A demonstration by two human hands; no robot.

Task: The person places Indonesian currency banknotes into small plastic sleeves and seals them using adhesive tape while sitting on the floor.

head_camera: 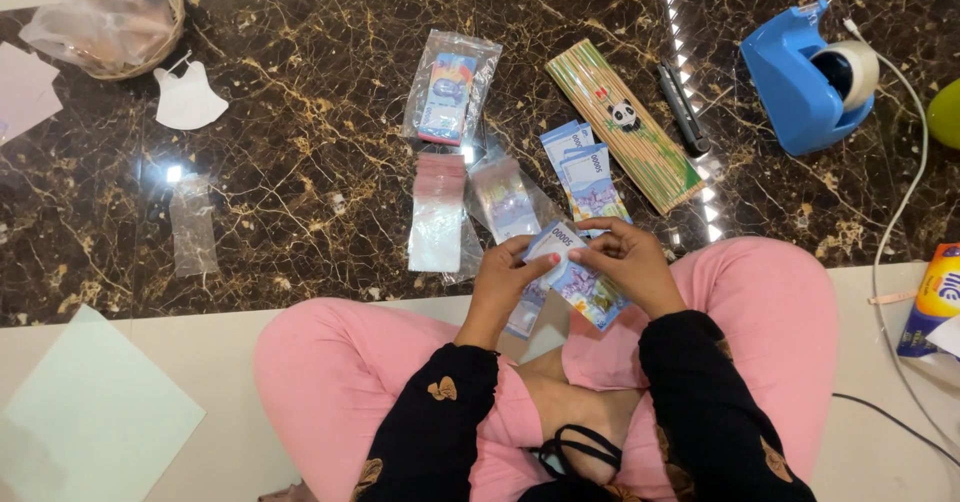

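- Left hand point(503, 280) and right hand point(628, 264) both pinched on a small stack of blue banknotes point(573, 274), held over the lap, at 6 o'clock from the heap of things on the dark marble floor point(300, 162).
- Top note seemingly bent or peeled at its upper left corner by the fingertips.
- Judged partway along: one clear bag with notes inside point(449, 94) lying sealed-looking at 12 o'clock from the hands, another filled bag point(505, 200) just above the left hand.
- Left to handle: loose blue notes point(585, 170) at 1 o'clock, plus empty clear bags point(437, 214) at 11 o'clock.
- Flat pack of bamboo sticks point(625, 124) and a dark pen-like tool point(683, 109) further out at 1 o'clock, untouched.
- Blue tape dispenser point(803, 80) at 2 o'clock, well apart.
- Lone clear bag point(193, 224) at 9 o'clock; basket with plastic point(110, 12) at 10 o'clock.
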